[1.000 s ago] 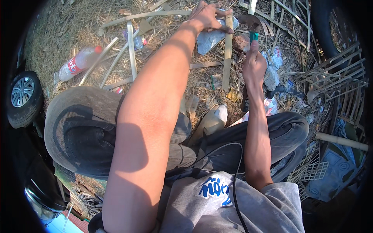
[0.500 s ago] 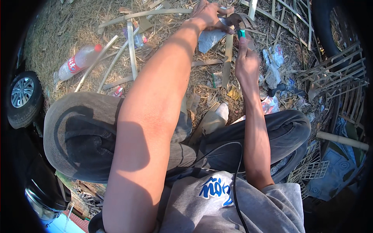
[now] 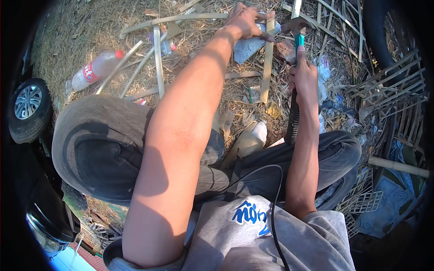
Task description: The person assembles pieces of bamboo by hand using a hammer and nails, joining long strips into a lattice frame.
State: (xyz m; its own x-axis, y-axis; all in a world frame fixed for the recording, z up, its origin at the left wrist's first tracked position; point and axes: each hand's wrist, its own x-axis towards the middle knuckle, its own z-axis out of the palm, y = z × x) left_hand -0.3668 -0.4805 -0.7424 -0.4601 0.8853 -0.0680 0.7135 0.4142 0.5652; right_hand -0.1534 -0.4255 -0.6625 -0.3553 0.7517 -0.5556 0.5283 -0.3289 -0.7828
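Note:
My left hand (image 3: 244,23) reaches to the far middle and is closed on the end of an upright bamboo strip (image 3: 266,67), its thumb and a fingertip against the strip. A long curved bamboo strip (image 3: 181,18) runs leftward from under that hand. A grey stone (image 3: 247,49) lies beneath the hand and the strip's upper end. In my right hand (image 3: 305,81) is a hammer (image 3: 299,40) with a green neck and a dark handle. Its metal head is just right of the strip's end, apart from it. Whether a nail is there is too small to tell.
A plastic bottle (image 3: 96,70) with a red cap lies at left among loose bamboo strips. A reddish stone (image 3: 285,50) sits beside the upright strip. Slatted bamboo lattice (image 3: 393,81) and a dark tire (image 3: 379,31) stand at right. My crossed legs (image 3: 99,149) fill the near side.
My right hand has moved the hammer rightward, away from the strip's end. My left hand keeps its hold on the strip. The whole view has shifted slightly.

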